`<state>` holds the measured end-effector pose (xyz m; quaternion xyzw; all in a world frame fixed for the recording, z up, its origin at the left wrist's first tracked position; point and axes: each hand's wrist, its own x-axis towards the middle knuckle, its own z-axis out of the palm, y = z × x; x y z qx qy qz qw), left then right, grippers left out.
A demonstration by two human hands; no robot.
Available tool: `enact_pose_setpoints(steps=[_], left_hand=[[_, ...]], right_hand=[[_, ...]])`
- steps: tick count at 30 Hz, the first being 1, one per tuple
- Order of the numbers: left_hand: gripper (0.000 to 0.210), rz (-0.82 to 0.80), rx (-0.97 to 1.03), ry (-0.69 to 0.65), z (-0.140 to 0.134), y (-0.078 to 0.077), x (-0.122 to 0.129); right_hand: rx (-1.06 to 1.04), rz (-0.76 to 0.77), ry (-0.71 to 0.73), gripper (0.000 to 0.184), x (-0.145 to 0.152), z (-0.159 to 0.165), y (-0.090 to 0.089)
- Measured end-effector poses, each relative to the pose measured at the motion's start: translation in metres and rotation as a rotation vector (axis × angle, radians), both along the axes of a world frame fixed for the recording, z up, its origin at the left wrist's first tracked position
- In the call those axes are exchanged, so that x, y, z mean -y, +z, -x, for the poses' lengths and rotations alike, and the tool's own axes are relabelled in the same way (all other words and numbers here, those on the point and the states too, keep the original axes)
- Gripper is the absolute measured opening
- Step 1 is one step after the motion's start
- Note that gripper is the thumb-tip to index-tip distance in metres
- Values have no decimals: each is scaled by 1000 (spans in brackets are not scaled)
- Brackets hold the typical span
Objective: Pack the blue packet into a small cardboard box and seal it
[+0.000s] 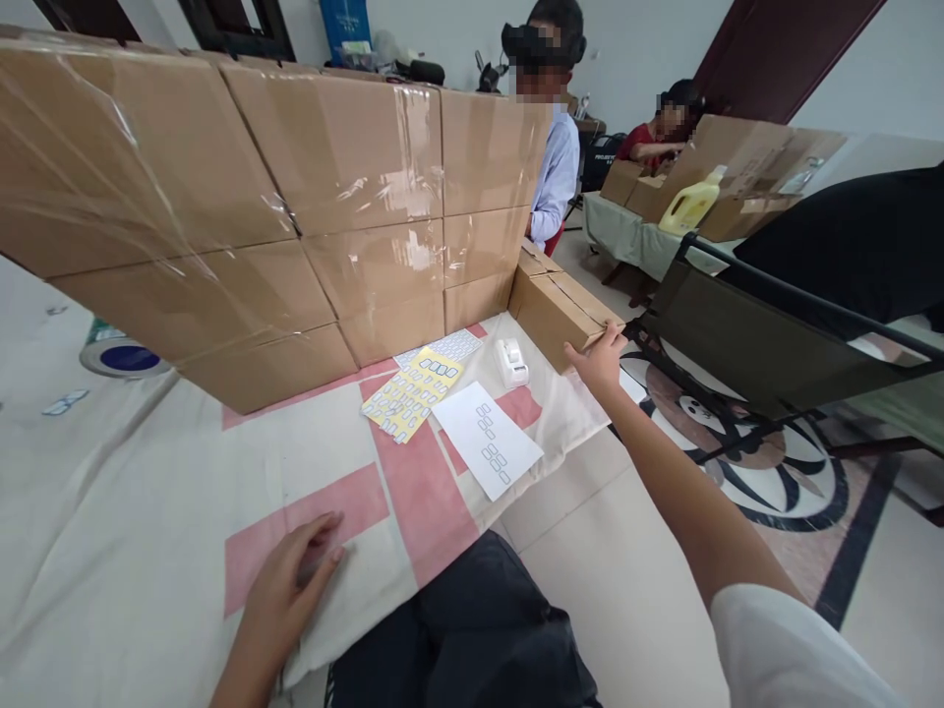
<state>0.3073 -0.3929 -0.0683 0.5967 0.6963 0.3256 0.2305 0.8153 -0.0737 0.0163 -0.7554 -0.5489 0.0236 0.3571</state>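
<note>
My right hand [601,356] is on the near end of a long cardboard box [557,310] at the table's right edge, its fingers bent over the box's corner. Near the table's front, my left hand [302,570] rests over the pink and cream cloth with fingers apart and nothing in them. Between the hands lie a white sheet [487,440] printed with small outlined shapes and a yellow sticker sheet [413,393]. Another pale sticker sheet [449,346] is partly under the yellow one. A small white device [511,363] stands beside the box.
A wall of taped cardboard boxes [369,157] fills the table's back. At left is a roll of tape [122,356]. A person wearing a headset [557,147] is behind the boxes. On the right stand a folding chair [796,344] and another table with a yellow jug [693,204].
</note>
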Motion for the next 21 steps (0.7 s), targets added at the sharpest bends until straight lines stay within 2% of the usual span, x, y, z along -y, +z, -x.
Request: enact_pose_setpoints(steps=[4, 7, 9, 11, 13, 15, 18, 21], left_hand=[[54, 8, 47, 10, -4, 5, 1], [52, 7, 146, 7, -1, 9, 3], [51, -15, 219, 21, 7, 14, 5], [52, -49, 239, 49, 20, 22, 4], [52, -86, 221, 80, 37, 34, 0], [51, -118, 202, 114, 55, 48, -13], [47, -171, 223, 163, 75, 64, -48], [44, -200, 284, 124, 85, 66, -95]], right_hand=[[12, 74, 6, 109, -1, -2, 9], [107, 134, -42, 119, 9, -1, 21], [239, 78, -56, 118, 20, 10, 32], [370, -38, 15, 109, 33, 34, 43], [458, -126, 183, 94, 46, 73, 51], [513, -133, 430, 69, 59, 121, 56], [602, 24, 927, 35, 77, 200, 56], [680, 136, 1296, 26, 94, 278, 48]])
